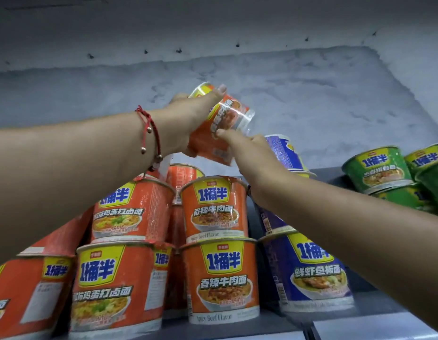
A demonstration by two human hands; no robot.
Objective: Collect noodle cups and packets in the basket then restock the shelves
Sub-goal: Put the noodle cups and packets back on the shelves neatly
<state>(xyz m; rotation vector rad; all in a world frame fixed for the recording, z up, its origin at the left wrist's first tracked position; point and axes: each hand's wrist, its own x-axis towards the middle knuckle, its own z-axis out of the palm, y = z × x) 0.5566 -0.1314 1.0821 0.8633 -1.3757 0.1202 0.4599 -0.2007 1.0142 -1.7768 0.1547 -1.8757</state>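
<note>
Nearest the camera, two bare forearms reach up and away toward the top of a stocked shelf, the left one wearing a red cord bracelet at the wrist. Below and between them stand the orange noodle cups, stacked two high with labels facing out, beside a column of blue noodle cups and, further right, green noodle cups leaning at an angle. Above the orange stack the two hands come together on a single tilted orange cup: the left hand wraps its side with fingers curled over the rim, while the right hand touches its lower edge with extended fingertips, apparently steadying rather than gripping. The tilt and two-handed hold suggest the cup is being guided onto a third tier, where a one-handed placement at this height could topple the stack. No basket is in view, so this reads as the restocking phase. The shelf surface is dark grey and flat, with a pale price strip along its front lip. Behind everything rises a rough, mottled grey wall meeting a low ceiling, dimly lit.
</note>
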